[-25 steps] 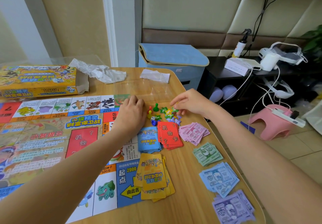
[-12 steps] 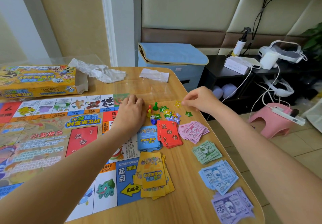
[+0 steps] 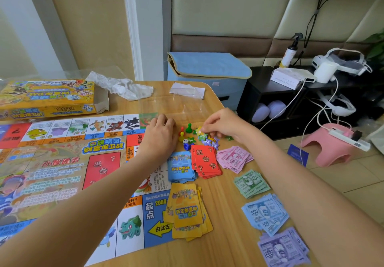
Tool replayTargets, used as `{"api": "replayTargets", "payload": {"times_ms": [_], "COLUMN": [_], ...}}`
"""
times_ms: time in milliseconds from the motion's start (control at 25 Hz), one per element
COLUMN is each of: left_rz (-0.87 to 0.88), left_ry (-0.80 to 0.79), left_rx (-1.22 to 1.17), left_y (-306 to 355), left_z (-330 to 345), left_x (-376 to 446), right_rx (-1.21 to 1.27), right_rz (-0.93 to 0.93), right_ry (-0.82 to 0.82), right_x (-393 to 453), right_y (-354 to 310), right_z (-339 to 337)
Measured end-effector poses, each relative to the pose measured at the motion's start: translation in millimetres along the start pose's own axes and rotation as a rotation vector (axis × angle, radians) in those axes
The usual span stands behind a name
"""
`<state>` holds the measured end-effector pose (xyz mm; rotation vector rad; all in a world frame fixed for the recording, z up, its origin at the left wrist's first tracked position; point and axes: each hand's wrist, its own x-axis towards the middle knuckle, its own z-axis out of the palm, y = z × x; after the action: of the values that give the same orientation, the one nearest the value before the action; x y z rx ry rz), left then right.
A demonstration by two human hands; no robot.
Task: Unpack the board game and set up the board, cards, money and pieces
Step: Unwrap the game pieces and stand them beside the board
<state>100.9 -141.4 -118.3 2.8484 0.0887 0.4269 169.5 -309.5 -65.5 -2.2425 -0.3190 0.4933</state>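
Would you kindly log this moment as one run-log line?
left hand: resting on board | right hand: pinching star token | pawns upright | cards, money laid out

— Room anywhere on the wooden table (image 3: 228, 214)?
— Bare strip mid-right, between yellow card stack (image 3: 188, 210) and green banknotes (image 3: 251, 183).
— Upper centre?
— Crowded: small coloured pawns and star tokens (image 3: 199, 137), clear plastic wrap (image 3: 172, 102) behind.

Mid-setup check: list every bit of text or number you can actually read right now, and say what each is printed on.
"机会卡": red card stack.
"机会": red panel on the board.
"小智提示": board, left of that panel.
"起点", "2000", "由此去": blue corner square.
"500元": orange strip beside it.
"500": blue notes.
Box lettering, property squares' small print: too blurred.
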Motion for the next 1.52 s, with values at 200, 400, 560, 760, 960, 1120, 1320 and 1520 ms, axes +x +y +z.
{"api": "replayTargets", "payload": {"times_ms": [200,400,560,760,960,1120,1320,1520], "left_rz": [-0.003,-0.005,0.001,-0.007,-0.008,-0.005,0.000,0.002], "left_ry": [-0.012,-0.020,-0.017,-0.020,-0.019,-0.015,-0.003,-0.004], "left_rx": [0.017,0.033,0.027,0.033,0.034,0.038,0.017,0.017], "left_y": [0,0,1,0,0,0,-1,-2], "left_z": [-1,-2,-2,-2,-2,-1,-1,0], "left_x": [0,-1,-1,0,-1,0,0,0], "right_rx": [0.341,0.092,-0.101,-0.277,-0.312,-0.239,-0.225,-0.261], "right_rz": [0.059,0.109,0.029,-0.008,-0.088,-0.058,-0.120,-0.139], "right_ry": [0.146,0.368,0.470,0.371,0.296,0.389,0.431,0.120], "right_x": [9,22,26,19,24,34,29,6], "right_y": [3,17,21,27,28,28,21,7], "right_z": [-25,-16,-6,-20,-5,-2,-6,-4]}}
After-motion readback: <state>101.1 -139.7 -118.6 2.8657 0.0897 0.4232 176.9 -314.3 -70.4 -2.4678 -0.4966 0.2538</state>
